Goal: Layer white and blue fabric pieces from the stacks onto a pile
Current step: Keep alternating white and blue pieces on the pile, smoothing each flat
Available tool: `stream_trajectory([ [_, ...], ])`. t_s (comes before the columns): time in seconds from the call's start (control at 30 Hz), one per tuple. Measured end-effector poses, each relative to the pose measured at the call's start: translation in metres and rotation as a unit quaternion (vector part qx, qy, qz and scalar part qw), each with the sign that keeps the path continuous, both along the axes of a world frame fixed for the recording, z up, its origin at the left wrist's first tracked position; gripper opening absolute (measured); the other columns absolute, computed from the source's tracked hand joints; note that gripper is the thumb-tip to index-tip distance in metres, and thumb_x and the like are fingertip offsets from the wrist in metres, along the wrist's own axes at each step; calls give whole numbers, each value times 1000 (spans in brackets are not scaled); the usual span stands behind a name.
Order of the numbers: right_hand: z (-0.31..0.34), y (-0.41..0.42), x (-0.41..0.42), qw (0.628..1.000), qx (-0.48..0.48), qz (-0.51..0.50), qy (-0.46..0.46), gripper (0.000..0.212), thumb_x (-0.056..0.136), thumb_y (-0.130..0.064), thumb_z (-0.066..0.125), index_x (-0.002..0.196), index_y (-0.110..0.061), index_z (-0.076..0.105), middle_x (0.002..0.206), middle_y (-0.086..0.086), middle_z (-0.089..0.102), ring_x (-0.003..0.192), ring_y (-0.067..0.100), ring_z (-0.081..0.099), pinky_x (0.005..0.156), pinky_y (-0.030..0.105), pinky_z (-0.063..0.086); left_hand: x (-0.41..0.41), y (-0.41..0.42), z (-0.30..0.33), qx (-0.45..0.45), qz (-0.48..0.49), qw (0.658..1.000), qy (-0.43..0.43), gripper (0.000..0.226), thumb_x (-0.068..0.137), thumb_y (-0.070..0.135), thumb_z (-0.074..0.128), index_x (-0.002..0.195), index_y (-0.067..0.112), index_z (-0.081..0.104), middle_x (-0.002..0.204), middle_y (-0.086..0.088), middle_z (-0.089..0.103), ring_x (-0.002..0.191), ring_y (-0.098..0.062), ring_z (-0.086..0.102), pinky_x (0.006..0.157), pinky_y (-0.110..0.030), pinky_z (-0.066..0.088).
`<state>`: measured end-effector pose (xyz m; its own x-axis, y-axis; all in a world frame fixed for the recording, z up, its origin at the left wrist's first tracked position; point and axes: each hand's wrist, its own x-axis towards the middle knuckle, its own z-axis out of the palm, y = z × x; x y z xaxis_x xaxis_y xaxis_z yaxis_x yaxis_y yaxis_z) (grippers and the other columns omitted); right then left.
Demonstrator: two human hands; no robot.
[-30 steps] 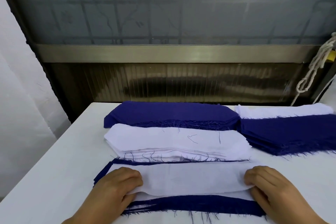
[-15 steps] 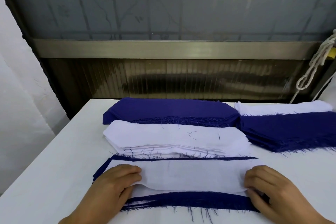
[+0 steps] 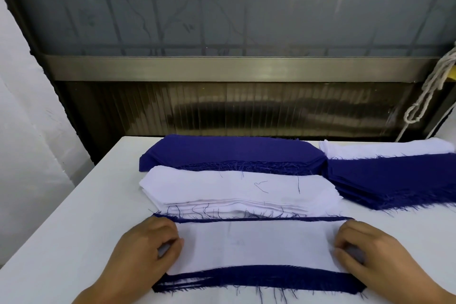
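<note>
Smooth white strip (frayed blue beneath)

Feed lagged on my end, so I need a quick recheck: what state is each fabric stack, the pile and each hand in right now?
Top white piece: flat on the pile, both ends held.
Pile: blue edges showing around the white piece.
White stack: untouched.
Blue stack: untouched.
Right blue stack: untouched.
Left hand: on the white piece's left end.
Right hand: on its right end.

Both hands are bare: the left hand and right hand wear no gloves, rings or watch, and both wrists and forearms show no sleeves.
</note>
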<state>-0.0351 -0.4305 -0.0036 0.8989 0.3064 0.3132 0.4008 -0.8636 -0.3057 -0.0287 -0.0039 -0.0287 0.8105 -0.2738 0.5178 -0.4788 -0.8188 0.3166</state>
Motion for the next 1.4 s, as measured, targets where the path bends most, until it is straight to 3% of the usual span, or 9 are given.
stream_trajectory([
  [0.2,8,33,25,999,-13,-30,-1,20,81,-20,72,67,-26,60,70,-16,53,56,-1,46,52,18,41,29,-20,17,27,67,997,-5,29,85,38,49,61,24,53,67,17,51,62,-2,46,51,-20,42],
  [0.37,15,62,67,998,16,-19,-61,14,85,-17,71,98,-20,67,99,-10,63,86,10,60,75,26,51,67,-37,26,51,61,996,-45,26,90,28,52,102,15,72,107,7,68,97,-11,60,88,-20,45],
  [0.53,15,76,127,997,13,-42,-63,39,93,-16,60,132,-16,55,134,-2,56,125,17,50,106,31,40,115,-42,31,98,90,991,22,42,98,18,52,140,14,51,147,0,46,136,-17,41,113,-26,25],
  [0.7,3,72,161,997,-31,-71,13,48,100,-21,43,148,-18,37,152,-2,39,140,14,34,115,25,24,153,-29,27,161,110,977,85,52,104,30,34,154,17,21,161,1,18,147,-14,15,118,-26,8],
  [0.93,-8,70,166,982,-157,-87,-50,51,97,-9,44,147,-21,39,153,-4,38,139,12,37,113,26,30,161,-23,23,295,120,946,53,54,100,11,40,152,17,27,159,-1,25,145,-16,27,115,-29,26],
  [1.07,-5,71,165,977,-179,-98,-61,44,92,-9,54,134,-21,55,138,-4,57,125,14,54,98,26,46,158,-25,23,316,123,941,1,48,88,-1,51,133,14,54,136,-5,57,123,-20,56,96,-32,49],
  [1.17,2,72,161,973,-190,-116,-60,27,84,-7,63,106,-21,68,99,-6,71,87,14,67,64,28,56,151,-30,31,327,128,936,-5,32,75,-4,64,101,15,69,95,-1,70,83,-18,68,67,-30,55],
  [1.27,5,73,159,975,-174,-122,-72,14,79,-6,68,85,-20,69,75,-6,67,65,16,63,47,30,50,146,-31,42,330,124,936,-28,34,42,-6,81,59,17,61,50,4,53,40,-14,48,36,-22,36],
  [1.4,5,72,158,981,-111,-125,-100,10,89,-14,62,86,-20,70,78,-7,68,69,16,62,51,30,49,144,-32,44,292,134,945,-56,34,45,-2,86,56,16,60,47,3,48,39,-15,45,36,-23,31],
])
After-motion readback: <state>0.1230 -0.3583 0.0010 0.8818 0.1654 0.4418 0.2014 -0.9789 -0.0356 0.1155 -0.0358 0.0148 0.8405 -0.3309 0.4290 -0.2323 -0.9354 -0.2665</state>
